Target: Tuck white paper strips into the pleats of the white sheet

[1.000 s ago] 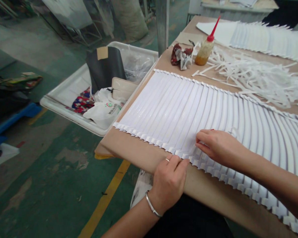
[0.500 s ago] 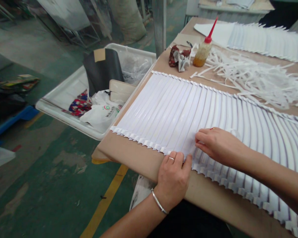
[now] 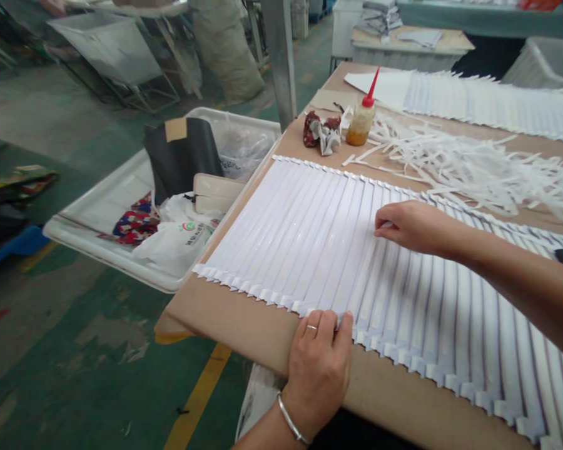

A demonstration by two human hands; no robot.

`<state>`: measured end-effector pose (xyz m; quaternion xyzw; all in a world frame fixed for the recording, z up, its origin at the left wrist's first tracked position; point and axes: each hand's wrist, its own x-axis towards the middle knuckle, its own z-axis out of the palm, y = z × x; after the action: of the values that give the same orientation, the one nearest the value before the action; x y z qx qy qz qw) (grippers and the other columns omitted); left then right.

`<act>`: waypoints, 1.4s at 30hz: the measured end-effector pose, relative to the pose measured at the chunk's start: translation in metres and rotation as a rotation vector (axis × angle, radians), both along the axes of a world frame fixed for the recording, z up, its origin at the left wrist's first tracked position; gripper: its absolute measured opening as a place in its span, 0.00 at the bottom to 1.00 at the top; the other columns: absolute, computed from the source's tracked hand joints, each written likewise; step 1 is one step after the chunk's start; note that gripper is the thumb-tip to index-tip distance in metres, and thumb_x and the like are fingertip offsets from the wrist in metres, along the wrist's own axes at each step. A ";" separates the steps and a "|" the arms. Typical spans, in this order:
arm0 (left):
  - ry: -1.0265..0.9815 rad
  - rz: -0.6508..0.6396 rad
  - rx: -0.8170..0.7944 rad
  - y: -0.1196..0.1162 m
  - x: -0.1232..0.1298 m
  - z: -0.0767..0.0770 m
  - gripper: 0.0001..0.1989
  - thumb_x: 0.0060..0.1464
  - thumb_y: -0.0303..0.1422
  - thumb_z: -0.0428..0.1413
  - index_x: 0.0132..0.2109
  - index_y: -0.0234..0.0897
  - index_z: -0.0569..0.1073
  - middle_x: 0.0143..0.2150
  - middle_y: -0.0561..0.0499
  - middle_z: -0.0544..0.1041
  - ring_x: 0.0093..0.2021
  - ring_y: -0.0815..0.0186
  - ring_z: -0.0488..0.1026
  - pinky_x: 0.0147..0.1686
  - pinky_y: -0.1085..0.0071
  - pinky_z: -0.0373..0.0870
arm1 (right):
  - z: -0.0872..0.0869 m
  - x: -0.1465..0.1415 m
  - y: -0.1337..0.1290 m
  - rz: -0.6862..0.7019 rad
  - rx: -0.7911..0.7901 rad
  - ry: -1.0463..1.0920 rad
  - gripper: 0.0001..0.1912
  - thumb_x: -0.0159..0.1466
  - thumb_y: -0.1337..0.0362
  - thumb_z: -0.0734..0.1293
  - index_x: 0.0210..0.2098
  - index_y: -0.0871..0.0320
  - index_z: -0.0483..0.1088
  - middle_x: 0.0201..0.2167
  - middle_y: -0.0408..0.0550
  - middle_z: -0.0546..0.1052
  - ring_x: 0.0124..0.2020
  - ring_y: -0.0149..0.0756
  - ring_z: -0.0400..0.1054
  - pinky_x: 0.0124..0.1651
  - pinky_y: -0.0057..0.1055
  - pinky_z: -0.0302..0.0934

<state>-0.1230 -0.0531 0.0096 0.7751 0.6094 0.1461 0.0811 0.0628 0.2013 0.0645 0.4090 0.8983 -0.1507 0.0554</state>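
Observation:
Overlapping white strips [image 3: 281, 237], apparently paper or thin plastic, lie fanned in a long row on the table, their near ends forming a jagged edge. At that near edge my left hand [image 3: 321, 362] rests with its fingertips pressing on the strip ends and its thumb a little apart. It wears a ring and a bangle. Over the middle of the row is my right hand [image 3: 413, 226], closed in a pinch just above the strips. What it pinches, if anything, is hidden by the fingers.
Beyond the row lie a heap of loose white strips [image 3: 469, 165], a red-tipped glue bottle [image 3: 360, 125] and a crumpled wrapper [image 3: 319, 132]. Another fanned row [image 3: 488, 103] sits at the back. A white bin [image 3: 107, 255] with bags adjoins the left table edge, near a metal post [image 3: 279, 62].
My right hand has moved away from the near edge, up along the strips toward their far ends, still pinched. My left hand stays at the near edge. The camera view has shifted slightly.

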 end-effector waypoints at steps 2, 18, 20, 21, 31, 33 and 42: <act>-0.012 -0.002 0.006 0.000 0.000 0.000 0.17 0.64 0.25 0.50 0.58 0.34 0.71 0.42 0.45 0.69 0.43 0.56 0.66 0.44 0.55 0.72 | -0.004 -0.003 0.002 -0.004 -0.004 -0.011 0.08 0.64 0.61 0.65 0.33 0.56 0.75 0.31 0.46 0.79 0.33 0.37 0.70 0.36 0.32 0.56; -0.052 0.004 0.089 0.002 -0.001 -0.003 0.18 0.62 0.23 0.48 0.57 0.33 0.72 0.41 0.44 0.69 0.43 0.56 0.66 0.43 0.58 0.71 | -0.013 0.004 0.033 0.031 0.033 -0.044 0.07 0.64 0.59 0.65 0.33 0.55 0.73 0.33 0.45 0.80 0.35 0.38 0.72 0.39 0.32 0.57; -0.061 -0.007 0.140 0.003 -0.002 -0.005 0.18 0.62 0.23 0.47 0.56 0.32 0.73 0.40 0.43 0.69 0.42 0.56 0.65 0.41 0.60 0.70 | -0.014 0.011 0.050 0.026 0.064 -0.024 0.07 0.63 0.59 0.65 0.33 0.54 0.72 0.32 0.44 0.80 0.35 0.38 0.72 0.40 0.32 0.57; -0.065 -0.012 0.168 0.004 -0.002 -0.006 0.18 0.62 0.23 0.47 0.55 0.32 0.74 0.40 0.43 0.69 0.41 0.57 0.65 0.40 0.61 0.70 | -0.014 0.014 0.058 0.016 0.079 -0.014 0.07 0.63 0.59 0.65 0.33 0.54 0.72 0.32 0.44 0.80 0.35 0.38 0.72 0.41 0.32 0.57; -0.107 0.010 0.342 0.011 -0.003 -0.016 0.15 0.61 0.22 0.47 0.48 0.32 0.76 0.35 0.46 0.69 0.36 0.61 0.65 0.38 0.66 0.63 | -0.045 0.022 0.108 -0.153 0.039 0.141 0.10 0.62 0.60 0.63 0.35 0.56 0.76 0.34 0.47 0.80 0.36 0.39 0.73 0.40 0.31 0.61; -0.098 0.026 0.363 0.012 -0.002 -0.018 0.15 0.60 0.21 0.48 0.47 0.33 0.77 0.34 0.47 0.69 0.36 0.61 0.65 0.38 0.66 0.62 | -0.049 0.021 0.112 -0.207 0.038 0.142 0.09 0.61 0.60 0.64 0.35 0.57 0.75 0.31 0.47 0.79 0.33 0.38 0.72 0.37 0.31 0.60; -0.061 0.095 0.366 0.010 0.001 -0.025 0.14 0.60 0.21 0.50 0.46 0.38 0.77 0.32 0.49 0.71 0.34 0.62 0.68 0.38 0.65 0.64 | -0.063 0.019 0.117 -0.308 0.025 0.220 0.06 0.60 0.61 0.66 0.32 0.56 0.73 0.30 0.46 0.78 0.32 0.37 0.70 0.36 0.31 0.59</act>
<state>-0.1218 -0.0431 -0.0156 0.7424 0.6059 0.2816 -0.0495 0.0817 0.3180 0.0018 0.5232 0.8277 -0.1898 -0.0719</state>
